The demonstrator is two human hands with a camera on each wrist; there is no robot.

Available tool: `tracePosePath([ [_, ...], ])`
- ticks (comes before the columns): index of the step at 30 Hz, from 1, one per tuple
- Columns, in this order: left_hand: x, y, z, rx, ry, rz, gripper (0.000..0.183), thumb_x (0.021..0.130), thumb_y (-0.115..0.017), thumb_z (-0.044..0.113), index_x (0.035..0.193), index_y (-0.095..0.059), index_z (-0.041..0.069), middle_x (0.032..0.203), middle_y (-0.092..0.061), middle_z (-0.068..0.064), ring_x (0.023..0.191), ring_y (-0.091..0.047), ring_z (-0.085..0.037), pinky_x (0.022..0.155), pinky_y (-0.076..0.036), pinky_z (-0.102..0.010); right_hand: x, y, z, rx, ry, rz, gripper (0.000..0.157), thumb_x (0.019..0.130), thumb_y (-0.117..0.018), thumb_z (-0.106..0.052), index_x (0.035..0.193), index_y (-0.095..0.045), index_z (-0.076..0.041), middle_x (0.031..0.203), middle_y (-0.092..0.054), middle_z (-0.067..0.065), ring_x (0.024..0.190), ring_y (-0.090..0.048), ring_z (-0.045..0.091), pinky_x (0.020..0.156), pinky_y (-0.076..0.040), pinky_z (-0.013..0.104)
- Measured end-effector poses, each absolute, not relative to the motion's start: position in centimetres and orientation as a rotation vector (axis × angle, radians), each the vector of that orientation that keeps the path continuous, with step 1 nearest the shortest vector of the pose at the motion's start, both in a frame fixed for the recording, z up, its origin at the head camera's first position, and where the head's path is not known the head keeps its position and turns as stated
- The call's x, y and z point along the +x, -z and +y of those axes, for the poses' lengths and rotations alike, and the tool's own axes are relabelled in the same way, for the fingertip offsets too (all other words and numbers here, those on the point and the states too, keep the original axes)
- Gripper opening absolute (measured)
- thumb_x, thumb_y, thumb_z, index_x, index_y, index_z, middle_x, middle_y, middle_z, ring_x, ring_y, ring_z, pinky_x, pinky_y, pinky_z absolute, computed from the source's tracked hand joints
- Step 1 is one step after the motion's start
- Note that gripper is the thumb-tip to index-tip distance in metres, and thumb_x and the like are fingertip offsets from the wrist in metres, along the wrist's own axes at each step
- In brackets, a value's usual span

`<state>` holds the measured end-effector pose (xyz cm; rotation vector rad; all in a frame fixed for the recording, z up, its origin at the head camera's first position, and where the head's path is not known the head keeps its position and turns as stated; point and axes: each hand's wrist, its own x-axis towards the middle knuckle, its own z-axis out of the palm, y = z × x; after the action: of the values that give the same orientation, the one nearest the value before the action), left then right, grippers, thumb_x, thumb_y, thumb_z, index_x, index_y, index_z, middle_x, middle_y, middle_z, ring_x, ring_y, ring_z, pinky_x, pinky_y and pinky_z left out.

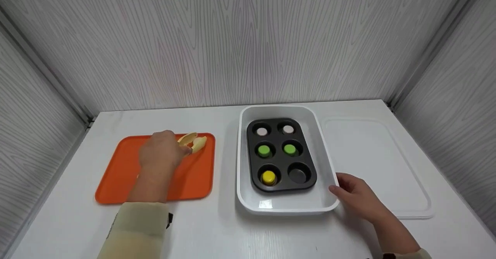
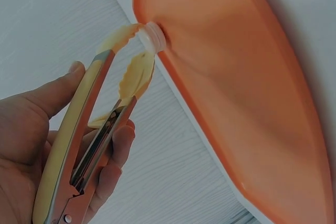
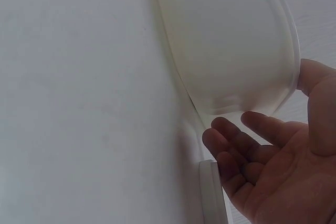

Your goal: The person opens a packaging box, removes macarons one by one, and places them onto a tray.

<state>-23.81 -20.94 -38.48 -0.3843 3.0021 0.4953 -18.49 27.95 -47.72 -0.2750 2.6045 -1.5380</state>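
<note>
My left hand grips a pair of yellow-handled tongs over the orange tray. In the left wrist view, the scalloped tong tips stand on either side of a small white ribbed cap at the tray's edge. My right hand holds the near right corner of a white plastic bin, thumb over its rim and fingers along the outside. A dark muffin pan lies in the bin. Two pale pink caps sit in its far cups, two green caps in the middle ones, and a yellow cap at near left.
To the right of the bin, a flat white lid lies on the white table. Grey wood-grain panels enclose the table at the back and both sides.
</note>
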Motion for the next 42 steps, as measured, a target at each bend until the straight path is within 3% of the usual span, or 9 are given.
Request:
tracePosePath([
  [15,-23.6,38.6,-20.9,-0.426,-0.504,2.965,0.057,0.095,-0.076,0.042,0.125,-0.061,-0.005,0.102,-0.063,-0.018,0.085,-0.062,-0.032,0.067,-0.055,-0.042,-18.5,47.6,27.9,-0.269,1.527,2.603,0.047,0.104,-0.069,-0.013,0.142,-0.057,0.012,0.134,-0.067,0.025,0.118,-0.065,0.027,0.094,-0.051,0.021],
  [24,-23.4,38.7,-21.0,-0.421,-0.545,2.976,0.056,0.094,-0.075,0.047,0.116,-0.065,-0.004,0.093,-0.063,-0.015,0.079,-0.062,-0.029,0.062,-0.053,-0.040,-18.5,47.5,27.8,-0.261,1.536,2.591,0.046,0.104,-0.068,-0.010,0.142,-0.057,0.013,0.133,-0.067,0.025,0.115,-0.066,0.025,0.093,-0.052,0.021],
  [28,-23.1,38.4,-21.1,-0.433,-0.564,2.995,0.061,0.095,-0.073,0.051,0.119,-0.064,-0.004,0.094,-0.062,-0.015,0.079,-0.062,-0.029,0.061,-0.052,-0.040,-18.4,47.5,27.8,-0.256,1.529,2.596,0.047,0.104,-0.068,-0.011,0.143,-0.056,0.013,0.134,-0.067,0.025,0.115,-0.066,0.025,0.092,-0.052,0.021],
  [42,-21.9,35.0,-19.5,-0.360,-0.588,3.096,0.053,0.094,-0.073,0.049,0.106,-0.065,-0.002,0.089,-0.064,-0.015,0.076,-0.060,-0.030,0.059,-0.048,-0.040,-18.3,47.4,27.9,-0.256,1.543,2.579,0.047,0.104,-0.069,-0.012,0.142,-0.057,0.012,0.133,-0.068,0.023,0.114,-0.065,0.022,0.093,-0.051,0.021],
])
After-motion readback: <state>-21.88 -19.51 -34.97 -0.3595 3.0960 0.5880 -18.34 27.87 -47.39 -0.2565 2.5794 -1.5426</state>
